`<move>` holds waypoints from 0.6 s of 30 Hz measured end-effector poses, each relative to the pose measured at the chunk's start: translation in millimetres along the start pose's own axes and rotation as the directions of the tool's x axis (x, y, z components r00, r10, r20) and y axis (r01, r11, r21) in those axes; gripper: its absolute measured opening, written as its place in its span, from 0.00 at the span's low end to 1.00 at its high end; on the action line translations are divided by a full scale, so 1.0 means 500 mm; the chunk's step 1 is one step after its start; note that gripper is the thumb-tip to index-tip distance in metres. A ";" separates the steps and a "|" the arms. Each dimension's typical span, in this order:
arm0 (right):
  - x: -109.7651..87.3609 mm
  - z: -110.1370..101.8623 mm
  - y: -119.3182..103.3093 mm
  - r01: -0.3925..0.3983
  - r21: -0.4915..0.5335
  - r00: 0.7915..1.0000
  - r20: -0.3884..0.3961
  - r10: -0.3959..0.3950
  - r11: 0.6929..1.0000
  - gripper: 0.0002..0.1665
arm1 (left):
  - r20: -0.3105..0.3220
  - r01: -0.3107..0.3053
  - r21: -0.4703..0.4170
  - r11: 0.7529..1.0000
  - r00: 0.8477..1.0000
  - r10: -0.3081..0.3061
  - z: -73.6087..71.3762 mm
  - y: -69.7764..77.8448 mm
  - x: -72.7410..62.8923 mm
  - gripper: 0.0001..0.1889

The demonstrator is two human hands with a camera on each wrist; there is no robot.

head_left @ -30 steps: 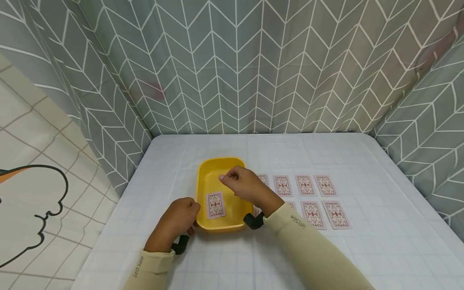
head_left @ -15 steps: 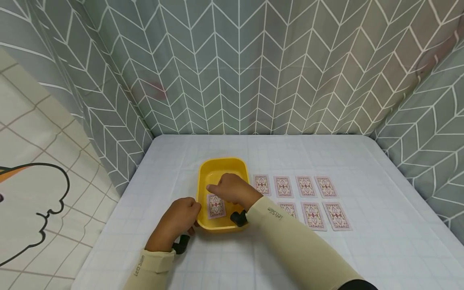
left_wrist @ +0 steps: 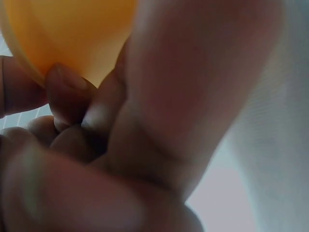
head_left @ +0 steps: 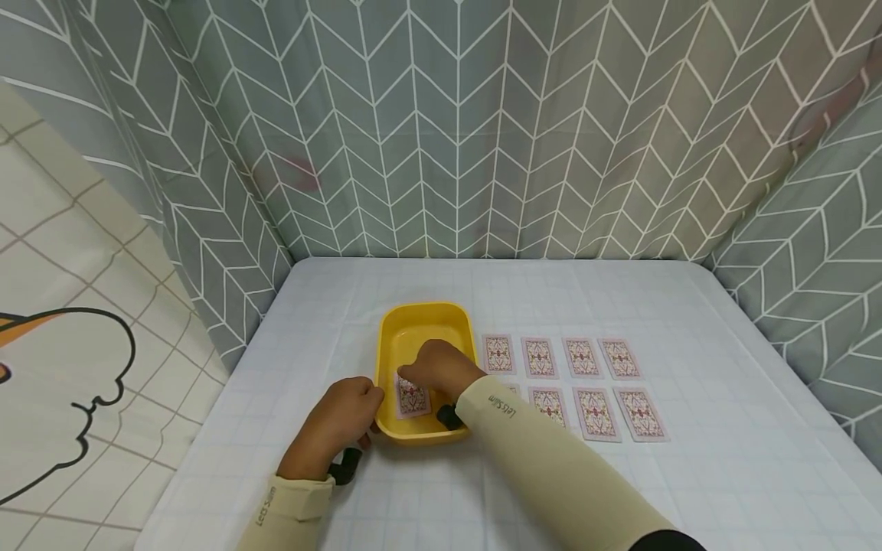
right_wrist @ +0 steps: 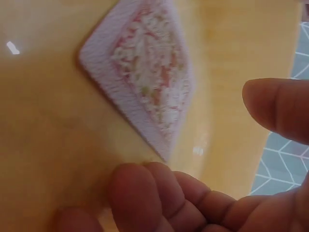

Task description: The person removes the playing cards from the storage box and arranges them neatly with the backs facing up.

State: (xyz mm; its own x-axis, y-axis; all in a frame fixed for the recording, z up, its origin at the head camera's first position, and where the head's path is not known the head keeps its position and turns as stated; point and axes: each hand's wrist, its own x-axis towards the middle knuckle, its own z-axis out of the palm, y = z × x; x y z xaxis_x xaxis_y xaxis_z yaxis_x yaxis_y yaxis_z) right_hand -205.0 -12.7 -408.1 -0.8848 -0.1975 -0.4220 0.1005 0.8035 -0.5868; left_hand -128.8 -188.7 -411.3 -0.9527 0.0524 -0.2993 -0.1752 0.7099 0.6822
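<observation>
A yellow plastic tray [head_left: 413,329] stands on the table, and a playing card [head_left: 413,399] with a red-and-white patterned back lies face down inside it. My left hand [head_left: 342,413] grips the tray's left rim near the front corner; in the left wrist view its fingers curl at the yellow edge. Over the tray is my right hand [head_left: 441,367], reaching in from the right and covering part of the card's top. The right wrist view has its thumb spread from the fingers [right_wrist: 135,193], with the card [right_wrist: 149,72] just beyond the fingertips and nothing between them.
Right of the tray, several more face-down cards [head_left: 596,414] lie in two rows. My right sleeve [head_left: 544,444] crosses in front and hides part of the lower row. A grey patterned curtain [head_left: 455,138] borders the white table [head_left: 723,344].
My right hand has moved left and down from the tray's right side to the card inside. The left hand keeps its place on the rim.
</observation>
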 end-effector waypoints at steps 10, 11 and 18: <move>-0.005 0.021 0.001 0.053 -0.066 0.996 -0.063 -0.057 0.996 0.19 | -0.002 -0.006 0.004 1.000 1.000 0.006 0.000 0.001 -0.001 0.19; -0.007 0.023 -0.002 0.054 -0.079 0.996 -0.064 -0.059 0.995 0.18 | -0.002 -0.004 0.003 1.000 1.000 0.004 0.000 0.001 -0.001 0.19; -0.009 0.030 -0.020 0.034 -0.087 0.997 -0.068 -0.040 0.996 0.21 | 0.000 -0.003 0.002 1.000 1.000 0.003 0.000 0.001 0.000 0.19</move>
State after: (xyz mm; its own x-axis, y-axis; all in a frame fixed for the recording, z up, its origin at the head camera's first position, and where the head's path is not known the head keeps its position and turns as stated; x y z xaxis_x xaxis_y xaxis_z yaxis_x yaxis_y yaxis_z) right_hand -195.3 -28.4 -410.8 -0.9172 -0.1906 -0.3498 0.0304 0.8421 -0.5385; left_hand -128.8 -188.4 -411.1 -0.9533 0.0544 -0.2972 -0.1719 0.7113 0.6816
